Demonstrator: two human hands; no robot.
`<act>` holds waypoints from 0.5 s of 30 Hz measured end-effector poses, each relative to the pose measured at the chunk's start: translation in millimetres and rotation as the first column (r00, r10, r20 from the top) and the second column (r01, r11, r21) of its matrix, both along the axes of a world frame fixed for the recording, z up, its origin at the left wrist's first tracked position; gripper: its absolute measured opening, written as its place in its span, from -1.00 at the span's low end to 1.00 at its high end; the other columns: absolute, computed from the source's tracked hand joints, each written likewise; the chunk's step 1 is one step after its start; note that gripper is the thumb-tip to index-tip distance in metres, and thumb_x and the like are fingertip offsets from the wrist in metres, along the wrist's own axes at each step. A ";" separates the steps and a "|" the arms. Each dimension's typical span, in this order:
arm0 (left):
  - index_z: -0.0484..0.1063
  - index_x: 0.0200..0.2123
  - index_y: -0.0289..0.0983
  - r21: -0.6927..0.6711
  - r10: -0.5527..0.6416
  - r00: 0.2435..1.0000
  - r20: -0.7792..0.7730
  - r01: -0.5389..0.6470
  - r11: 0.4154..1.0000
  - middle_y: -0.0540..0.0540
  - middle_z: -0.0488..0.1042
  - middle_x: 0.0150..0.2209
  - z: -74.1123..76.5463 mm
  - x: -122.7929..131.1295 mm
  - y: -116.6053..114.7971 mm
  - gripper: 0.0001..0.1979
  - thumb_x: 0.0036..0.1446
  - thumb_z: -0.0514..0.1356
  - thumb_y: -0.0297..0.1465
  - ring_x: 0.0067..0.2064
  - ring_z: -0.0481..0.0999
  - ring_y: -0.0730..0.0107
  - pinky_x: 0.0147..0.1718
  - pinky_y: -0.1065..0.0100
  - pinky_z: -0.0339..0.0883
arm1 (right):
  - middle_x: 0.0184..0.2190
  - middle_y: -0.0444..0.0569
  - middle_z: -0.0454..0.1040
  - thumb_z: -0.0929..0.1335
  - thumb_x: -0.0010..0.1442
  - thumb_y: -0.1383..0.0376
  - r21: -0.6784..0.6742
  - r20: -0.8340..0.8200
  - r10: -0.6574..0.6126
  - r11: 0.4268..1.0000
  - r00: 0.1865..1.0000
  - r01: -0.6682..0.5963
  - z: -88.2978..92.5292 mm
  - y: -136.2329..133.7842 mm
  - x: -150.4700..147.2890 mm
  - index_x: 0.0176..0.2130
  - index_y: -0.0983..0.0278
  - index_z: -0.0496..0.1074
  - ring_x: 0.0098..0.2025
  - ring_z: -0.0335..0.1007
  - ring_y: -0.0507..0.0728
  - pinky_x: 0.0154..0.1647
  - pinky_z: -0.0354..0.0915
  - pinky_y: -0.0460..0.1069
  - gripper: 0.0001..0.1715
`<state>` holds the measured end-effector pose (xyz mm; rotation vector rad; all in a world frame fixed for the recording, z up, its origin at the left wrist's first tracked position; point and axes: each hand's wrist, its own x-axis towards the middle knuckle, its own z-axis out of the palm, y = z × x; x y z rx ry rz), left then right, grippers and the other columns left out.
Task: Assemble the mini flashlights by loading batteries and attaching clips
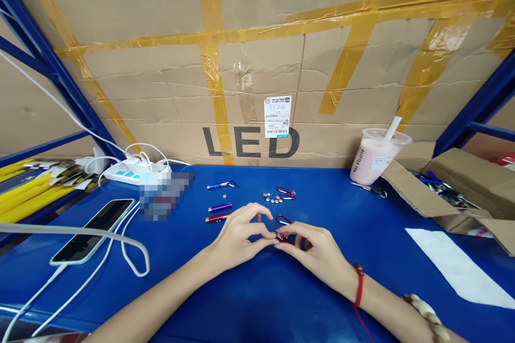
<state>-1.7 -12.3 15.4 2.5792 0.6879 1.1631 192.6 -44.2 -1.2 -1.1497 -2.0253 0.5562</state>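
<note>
Over the middle of the blue table, my left hand (244,233) and my right hand (319,246) meet at the fingertips. Thumb and fingers of my right hand pinch a small dark red metal tube (280,236), mostly covered by the fingers. My left thumb and a finger press together at its left end; what they grip is hidden, and the index finger arches above. Just behind is a red carabiner clip (284,218). Left of my hands lie a red mini flashlight (216,218), partly covered, a purple tube (220,207) and a blue mini flashlight (217,186) with a clip.
Several button cells (273,199) lie behind my hands beside clips (286,191). A drink cup (374,158), keys (372,189), an open carton (454,193) and white paper (454,268) are right. Left are a charging phone (94,230), cables and a power strip (126,172). Cardboard (173,91) stands behind.
</note>
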 end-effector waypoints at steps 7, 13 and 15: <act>0.49 -0.45 -0.26 -0.100 -0.002 1.000 0.008 0.002 0.995 -0.12 0.40 -0.21 5.2 1.4 -0.5 -0.89 0.01 0.25 -0.33 -0.28 0.38 0.41 -0.28 0.38 0.32 | -0.38 -0.15 0.53 0.33 0.12 0.15 -0.003 0.014 0.008 1.000 1.000 -0.008 4.7 -2.2 0.1 -0.28 0.20 0.47 -0.58 0.33 -0.06 -0.51 0.31 -0.17 -0.79; 0.48 -0.41 -0.24 -0.024 0.328 0.944 0.027 -0.328 0.944 -0.07 0.44 -0.33 13.0 -25.2 26.7 -0.84 0.11 0.15 -0.31 -0.26 0.42 0.38 -0.21 0.37 0.29 | -0.36 -0.15 0.53 0.34 0.12 0.18 0.042 0.000 -0.011 0.999 1.000 0.011 8.3 -1.2 7.7 -0.25 0.17 0.47 -0.58 0.33 -0.07 -0.51 0.30 -0.17 -0.81; 0.50 -0.37 -0.21 -0.038 0.499 0.864 -0.060 -0.502 0.864 -0.05 0.45 -0.31 12.4 -39.5 39.9 -0.83 0.12 0.13 -0.30 -0.25 0.43 0.37 -0.31 0.41 0.30 | -0.37 -0.15 0.53 0.34 0.11 0.18 0.054 -0.017 -0.039 0.998 0.999 0.040 7.8 0.1 10.0 -0.26 0.18 0.46 -0.57 0.34 -0.06 -0.53 0.30 -0.17 -0.81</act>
